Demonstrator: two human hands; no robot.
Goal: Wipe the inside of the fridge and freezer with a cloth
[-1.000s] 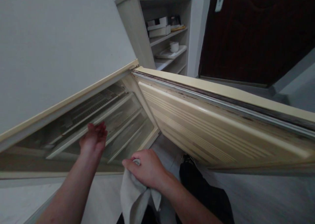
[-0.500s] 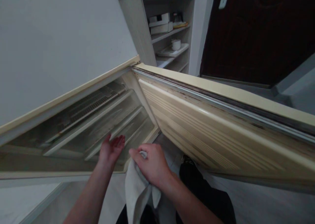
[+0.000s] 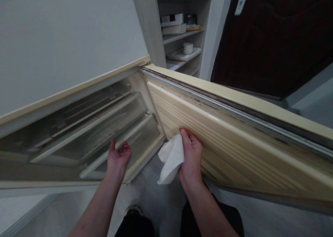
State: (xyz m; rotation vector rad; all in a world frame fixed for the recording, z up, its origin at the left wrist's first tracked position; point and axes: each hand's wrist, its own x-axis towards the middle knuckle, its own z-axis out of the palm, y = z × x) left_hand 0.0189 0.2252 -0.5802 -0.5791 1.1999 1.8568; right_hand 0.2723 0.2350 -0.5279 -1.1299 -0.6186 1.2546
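A white cloth [image 3: 170,159] hangs from my right hand [image 3: 191,157], whose fingers are closed around its edge. That hand is close to the ribbed inner face of the open fridge door [image 3: 221,140]; whether it touches the door I cannot tell. My left hand [image 3: 118,157] is palm up with its fingers apart and nothing in it. It is in front of the lower clear drawer [image 3: 140,136] inside the open compartment. Above that drawer sits another clear drawer [image 3: 111,122], and a wire rack [image 3: 91,108] lies higher up.
Dark grime lines the door's gasket [image 3: 234,117]. Behind the door, a shelf unit [image 3: 148,25] holds white boxes [image 3: 173,29], a white cup [image 3: 188,48] and trays [image 3: 179,55]. A dark brown door [image 3: 275,39] stands at the right. Grey floor [image 3: 148,185] lies beneath my hands.
My right hand has moved right and slightly up with the cloth, from beside my left hand to near the fridge door. The left hand stays nearly in place. The view has shifted slightly.
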